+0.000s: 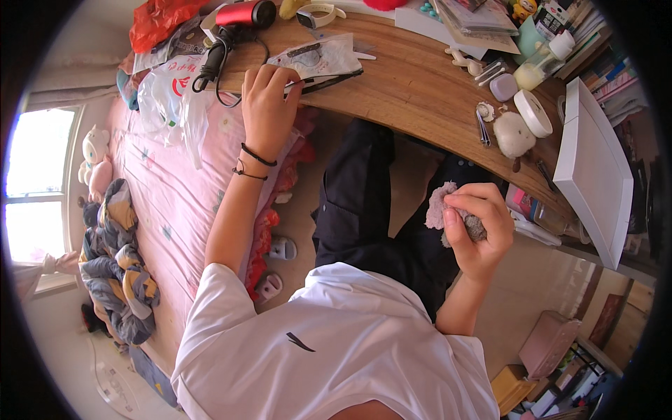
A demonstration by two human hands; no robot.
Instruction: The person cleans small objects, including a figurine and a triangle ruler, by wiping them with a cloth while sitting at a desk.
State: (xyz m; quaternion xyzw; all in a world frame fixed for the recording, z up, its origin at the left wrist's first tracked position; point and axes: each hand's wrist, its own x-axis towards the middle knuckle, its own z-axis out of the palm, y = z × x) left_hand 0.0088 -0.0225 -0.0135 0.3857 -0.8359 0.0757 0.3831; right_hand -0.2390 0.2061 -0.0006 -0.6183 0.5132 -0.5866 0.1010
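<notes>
At the desk's front edge my left hand (269, 98), with dark bands on its wrist, is closed at the near left end of a flat pouch (318, 59). The pouch is pale with a dark edge, and a dark strip-like item shows on it. Part of the grip is hidden behind the fingers. My right hand (483, 227) is raised above my lap, right of the middle, and squeezes a bunched fuzzy cloth (439, 205). The cloth looks pinkish grey, with a darker grey part under the fingers.
Beyond my left hand a red and black hair dryer (245, 14) lies with its cord hanging near the wrist. A watch (320, 15) rests farther back. On the wooden desk (420, 91), at right, are a fluffy white pouch (514, 134), a bottle (539, 66) and a white box lid (595, 168).
</notes>
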